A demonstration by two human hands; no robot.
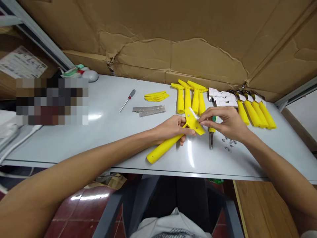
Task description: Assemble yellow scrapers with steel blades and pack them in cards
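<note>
A yellow scraper [164, 148] lies in my left hand [174, 127], its handle slanting toward the table's front edge. My left fingers close around its neck, with the thumb on the head. Two screw heads show on the flat yellow head, and a metal blade edge runs along its far side. At that edge, my right hand [226, 122] pinches with thumb and forefinger; anything small between the fingertips is hidden. Below the right hand a screwdriver [211, 138] with a green and yellow handle lies partly covered. Small metal screws [230, 145] are scattered beside it.
Several yellow scraper handles [187, 97], yellow plates [156, 96] and metal blades [150, 110] lie behind my hands. Scrapers with covered heads [255, 112] rest at right, near white card pieces [224, 98]. A grey screwdriver [127, 100] lies left. Cardboard [173, 56] stands behind.
</note>
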